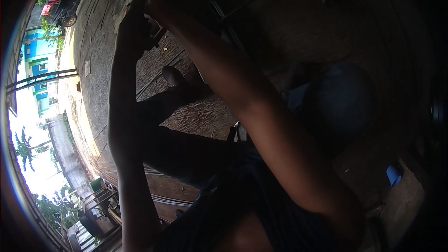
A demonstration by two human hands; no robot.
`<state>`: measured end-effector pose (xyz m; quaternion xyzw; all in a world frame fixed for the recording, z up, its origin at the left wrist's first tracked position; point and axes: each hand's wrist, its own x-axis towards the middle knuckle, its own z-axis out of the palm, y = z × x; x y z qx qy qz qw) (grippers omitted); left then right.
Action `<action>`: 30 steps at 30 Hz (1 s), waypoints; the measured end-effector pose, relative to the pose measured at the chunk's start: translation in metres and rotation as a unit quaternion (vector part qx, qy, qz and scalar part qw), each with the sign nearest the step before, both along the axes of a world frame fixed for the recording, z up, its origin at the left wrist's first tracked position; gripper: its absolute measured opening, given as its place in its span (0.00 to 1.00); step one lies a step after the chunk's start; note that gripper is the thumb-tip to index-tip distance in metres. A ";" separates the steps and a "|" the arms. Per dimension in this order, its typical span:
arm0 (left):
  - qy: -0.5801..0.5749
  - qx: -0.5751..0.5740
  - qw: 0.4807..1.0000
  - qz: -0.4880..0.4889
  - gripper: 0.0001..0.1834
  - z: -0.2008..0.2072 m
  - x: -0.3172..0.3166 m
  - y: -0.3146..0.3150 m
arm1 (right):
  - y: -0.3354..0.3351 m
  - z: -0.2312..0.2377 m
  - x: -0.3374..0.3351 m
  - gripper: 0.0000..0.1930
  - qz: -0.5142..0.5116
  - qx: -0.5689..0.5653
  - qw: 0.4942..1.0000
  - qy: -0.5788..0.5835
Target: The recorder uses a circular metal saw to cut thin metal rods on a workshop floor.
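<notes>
A narrow, straight-edged dark piece (160, 33) is seen just beside the left hand (135, 30), below the right hand (161, 2). The hands are held close together; in shadow, how far they are open and whether anything is gripped cannot be told. To their right, a long, rigid bar (227, 21) is placed. Below them, coarse, grainy ground (200, 116) is shown near a rounded foot (173, 75).

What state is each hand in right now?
Left hand: in deep shadow, can't tell open or closed.
Right hand: also too dark; can't tell its grip or anything held.
</notes>
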<state>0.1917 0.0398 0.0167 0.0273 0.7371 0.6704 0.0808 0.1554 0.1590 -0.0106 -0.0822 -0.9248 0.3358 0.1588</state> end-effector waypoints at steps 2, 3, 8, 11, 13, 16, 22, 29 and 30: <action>0.030 -0.050 0.998 -0.033 0.20 -0.001 -0.001 -0.002 | -0.001 -0.002 0.001 0.20 -0.005 0.003 1.000 0.011; 0.046 -0.075 0.995 -0.049 0.20 -0.001 -0.002 -0.004 | -0.001 -0.002 0.002 0.20 -0.006 0.003 1.000 0.014; 0.109 -0.161 0.975 -0.108 0.20 -0.008 -0.016 -0.022 | -0.005 -0.004 0.003 0.20 -0.012 0.003 0.999 0.035; 0.136 -0.202 0.963 -0.118 0.20 -0.010 -0.016 -0.024 | -0.006 -0.005 0.004 0.21 -0.020 0.007 0.999 0.046; 0.152 -0.219 0.956 -0.121 0.20 -0.012 -0.016 -0.019 | -0.003 -0.007 0.003 0.21 -0.031 0.013 0.998 0.052; 0.184 -0.259 0.941 -0.115 0.20 -0.008 -0.010 -0.022 | -0.005 -0.007 0.005 0.21 -0.035 0.010 0.997 0.063; 0.301 -0.397 0.859 -0.116 0.20 -0.005 0.004 -0.005 | 0.001 -0.013 0.006 0.21 -0.042 0.010 0.996 0.078; 0.226 -0.370 0.896 -0.089 0.19 -0.016 -0.008 -0.023 | -0.003 -0.016 0.012 0.22 -0.047 0.005 0.993 0.107; 0.227 -0.370 0.896 -0.090 0.19 -0.018 -0.007 -0.024 | -0.003 -0.016 0.012 0.22 -0.047 0.008 0.993 0.112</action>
